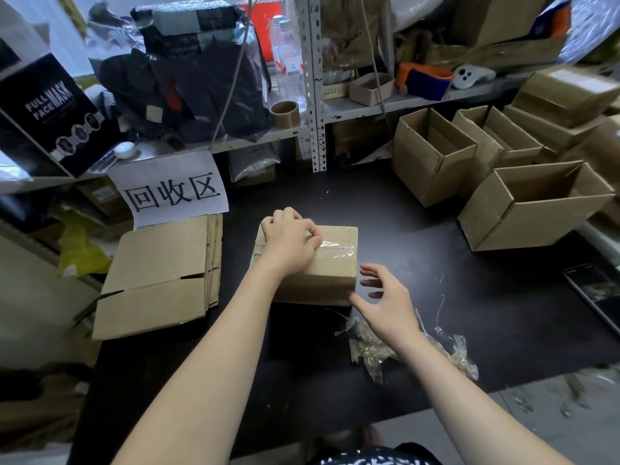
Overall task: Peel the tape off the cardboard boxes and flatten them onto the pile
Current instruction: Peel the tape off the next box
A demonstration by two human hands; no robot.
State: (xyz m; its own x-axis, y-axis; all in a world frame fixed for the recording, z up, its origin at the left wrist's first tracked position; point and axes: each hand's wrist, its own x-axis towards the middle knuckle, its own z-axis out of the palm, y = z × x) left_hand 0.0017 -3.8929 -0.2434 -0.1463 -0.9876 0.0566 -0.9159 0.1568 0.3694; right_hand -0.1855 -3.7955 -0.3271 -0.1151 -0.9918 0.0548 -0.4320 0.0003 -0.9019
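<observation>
A closed cardboard box stands on the black table, with clear tape running across its top. My left hand lies on the box top, thumb and forefinger pinching the lifted, crinkled end of that tape. My right hand hovers with spread fingers at the box's right front corner, its thumb touching the corner. A pile of flattened boxes lies to the left of the box, under a white paper sign.
Crumpled peeled tape lies on the table near my right forearm. Several open empty boxes stand at the back right. A phone lies at the right edge. Cluttered shelves with a tape roll line the back.
</observation>
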